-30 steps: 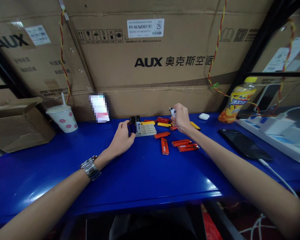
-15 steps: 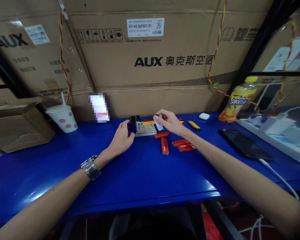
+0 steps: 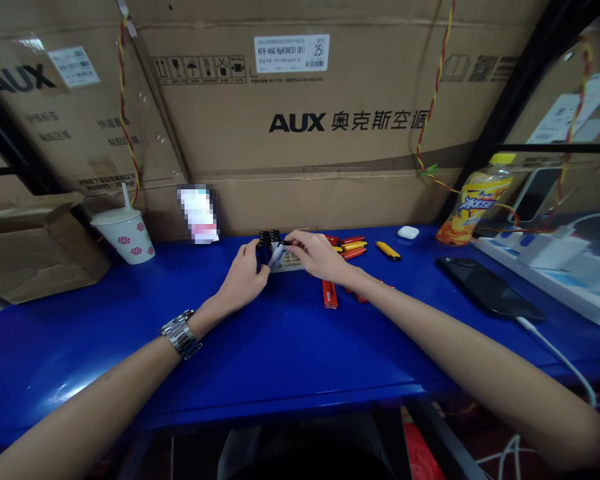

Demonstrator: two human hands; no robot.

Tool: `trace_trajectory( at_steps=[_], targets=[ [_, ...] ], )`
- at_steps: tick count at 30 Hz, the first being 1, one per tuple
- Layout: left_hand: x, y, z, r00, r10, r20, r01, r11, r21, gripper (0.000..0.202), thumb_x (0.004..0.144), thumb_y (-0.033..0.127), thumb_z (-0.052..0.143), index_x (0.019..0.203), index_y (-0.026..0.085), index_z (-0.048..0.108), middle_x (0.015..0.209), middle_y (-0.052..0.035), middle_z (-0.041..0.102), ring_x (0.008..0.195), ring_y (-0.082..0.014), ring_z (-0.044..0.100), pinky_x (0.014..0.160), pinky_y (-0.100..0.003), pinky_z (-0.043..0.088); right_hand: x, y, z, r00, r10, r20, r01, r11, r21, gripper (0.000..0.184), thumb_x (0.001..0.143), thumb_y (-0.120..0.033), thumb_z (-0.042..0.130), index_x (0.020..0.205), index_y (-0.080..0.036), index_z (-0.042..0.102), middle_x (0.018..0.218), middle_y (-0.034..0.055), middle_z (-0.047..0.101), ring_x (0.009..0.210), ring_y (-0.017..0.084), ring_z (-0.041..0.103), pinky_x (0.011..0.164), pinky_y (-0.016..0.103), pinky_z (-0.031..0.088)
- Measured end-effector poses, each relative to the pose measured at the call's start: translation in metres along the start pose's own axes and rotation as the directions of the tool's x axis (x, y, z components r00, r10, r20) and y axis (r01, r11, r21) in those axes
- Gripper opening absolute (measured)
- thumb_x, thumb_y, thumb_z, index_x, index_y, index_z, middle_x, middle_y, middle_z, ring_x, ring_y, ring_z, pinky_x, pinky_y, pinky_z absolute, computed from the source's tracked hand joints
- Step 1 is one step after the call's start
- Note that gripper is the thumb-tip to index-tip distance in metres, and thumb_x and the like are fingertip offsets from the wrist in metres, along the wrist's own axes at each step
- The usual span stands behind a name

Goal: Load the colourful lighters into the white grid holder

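Observation:
My left hand [image 3: 243, 275] grips a block of dark blue lighters [image 3: 265, 252] standing at the near left end of a pale grid tray [image 3: 293, 265]. My right hand [image 3: 317, 257] pinches a white lighter [image 3: 277, 255], tilted just above the tray and touching the dark row. Behind my right hand lies a bunch of red and yellow lighters [image 3: 350, 248]. A lone yellow lighter [image 3: 387, 250] rests further right. A red lighter [image 3: 330, 294] lies in front, and my right forearm hides most of several others.
The blue table [image 3: 290, 347] runs across the view, with large cardboard boxes behind it. On it stand a paper cup with straw [image 3: 125, 237], a drink bottle [image 3: 475, 203], an earbud case [image 3: 408, 232], a black phone [image 3: 487, 297] and a power strip [image 3: 545, 263].
My right hand has moved left to the tray, carrying the white lighter. Red lighters formerly in front now lie mostly hidden or grouped behind. My left hand stays at the dark lighters.

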State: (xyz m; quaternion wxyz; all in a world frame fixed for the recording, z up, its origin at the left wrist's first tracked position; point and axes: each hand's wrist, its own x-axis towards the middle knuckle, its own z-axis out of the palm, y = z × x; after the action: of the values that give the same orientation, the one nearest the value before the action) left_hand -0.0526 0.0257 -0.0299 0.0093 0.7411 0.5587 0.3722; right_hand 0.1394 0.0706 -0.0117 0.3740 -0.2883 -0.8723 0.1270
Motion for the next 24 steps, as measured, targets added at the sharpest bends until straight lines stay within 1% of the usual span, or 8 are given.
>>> trace_trajectory(
  at_steps=[5,9,13,16,18,19,21,24],
  targets=[
    [0.0,0.003,-0.002,1.0,-0.007,0.028,0.006,1.0,0.009,0.053,0.077,0.012,0.048,0.13,0.007,0.043,0.114,-0.0169,0.056,0.105,-0.0262,0.056,0.096,-0.045,0.045,0.002,-0.001,0.0,0.998,-0.056,-0.013,0.054,0.992,-0.113,0.016,0.092,-0.023,0.045,0.094,-0.017,0.059,0.083,0.0065,0.065,0.071,0.016,0.055,0.067,0.029,0.04],
    [0.0,0.005,-0.002,1.0,-0.015,0.009,0.015,1.0,-0.013,0.053,0.076,0.011,0.049,0.129,0.011,0.045,0.112,-0.0142,0.055,0.102,-0.025,0.057,0.095,-0.045,0.045,0.002,-0.001,-0.001,0.998,-0.047,-0.049,0.04,0.989,-0.146,0.015,0.091,-0.022,0.046,0.093,-0.017,0.06,0.088,0.0078,0.066,0.075,0.017,0.057,0.069,0.029,0.04],
    [0.0,0.006,-0.002,0.999,-0.021,0.024,0.022,0.999,-0.03,0.053,0.075,0.01,0.049,0.128,0.011,0.045,0.108,-0.013,0.055,0.1,-0.025,0.058,0.093,-0.046,0.047,0.001,-0.001,-0.001,0.999,-0.037,-0.021,0.033,0.988,-0.15,0.015,0.091,-0.022,0.046,0.092,-0.017,0.06,0.086,0.0078,0.066,0.074,0.018,0.057,0.068,0.03,0.04],
    [0.0,0.006,-0.002,1.0,-0.005,0.015,0.005,0.999,-0.037,0.053,0.075,0.009,0.048,0.127,0.013,0.045,0.109,-0.0131,0.054,0.105,-0.0261,0.056,0.097,-0.047,0.045,-0.001,-0.003,0.0,1.0,-0.015,0.003,0.015,0.998,-0.062,0.02,0.09,-0.021,0.046,0.108,-0.019,0.055,0.082,0.0051,0.066,0.07,0.017,0.057,0.066,0.029,0.041],
    [-0.001,0.006,-0.002,1.0,-0.002,-0.01,0.002,0.999,-0.039,0.053,0.075,0.009,0.048,0.127,0.013,0.044,0.114,-0.0136,0.051,0.107,-0.0258,0.054,0.099,-0.046,0.044,-0.002,-0.006,-0.001,1.0,0.0,0.0,0.0,1.0,0.003,0.031,0.089,-0.019,0.044,0.12,-0.02,0.046,0.081,0.0034,0.065,0.067,0.016,0.056,0.064,0.028,0.042],
    [-0.001,0.007,-0.002,0.999,-0.005,-0.032,0.004,0.999,-0.041,0.053,0.075,0.009,0.049,0.127,0.013,0.043,0.116,-0.0137,0.049,0.107,-0.0253,0.054,0.1,-0.046,0.044,-0.003,-0.007,-0.002,1.0,0.006,-0.007,-0.006,1.0,0.019,0.033,0.089,-0.019,0.044,0.122,-0.02,0.042,0.08,0.0028,0.064,0.065,0.015,0.056,0.063,0.028,0.041],
    [-0.002,0.008,-0.003,0.996,-0.006,-0.092,0.001,0.999,-0.049,0.054,0.074,0.008,0.05,0.127,0.013,0.041,0.119,-0.0135,0.045,0.105,-0.0239,0.054,0.099,-0.045,0.046,-0.004,-0.01,-0.003,1.0,0.004,-0.022,-0.004,1.0,0.019,0.03,0.088,-0.019,0.042,0.119,-0.021,0.042,0.078,0.002,0.063,0.062,0.014,0.053,0.061,0.028,0.041],
    [-0.003,0.012,-0.005,0.983,0.042,-0.179,-0.051,0.997,-0.05,0.051,0.074,0.007,0.049,0.124,0.014,0.042,0.117,-0.0128,0.044,0.1,-0.0218,0.054,0.093,-0.043,0.049,-0.004,-0.011,-0.007,1.0,-0.027,-0.015,0.027,0.999,-0.025,0.023,0.088,-0.018,0.039,0.11,-0.021,0.046,0.077,0.0019,0.061,0.061,0.013,0.051,0.062,0.028,0.04]
  ],
)
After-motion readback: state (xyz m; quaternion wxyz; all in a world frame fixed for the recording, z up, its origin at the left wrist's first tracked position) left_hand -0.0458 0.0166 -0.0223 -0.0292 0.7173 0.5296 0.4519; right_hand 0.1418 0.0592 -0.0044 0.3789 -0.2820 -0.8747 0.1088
